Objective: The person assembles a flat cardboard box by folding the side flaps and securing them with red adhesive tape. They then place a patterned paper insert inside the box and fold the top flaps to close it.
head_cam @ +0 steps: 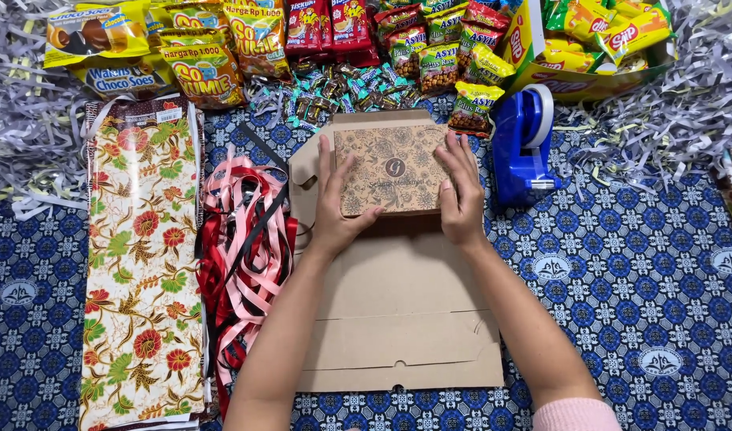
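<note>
Both hands press flat on a brown cardboard box blank (398, 319) lying unfolded on a bench covered in blue patterned cloth (637, 263): the left hand (334, 209) and right hand (460, 198), fingers spread, grip the two side edges of its printed lid panel (394, 169). Beside the left arm lie red, pink and black ribbons (242, 255) and floral wrapping paper (142, 263), with a blue tape dispenser (521, 148) to the right and snack packets (318, 40) along the far edge.
</note>
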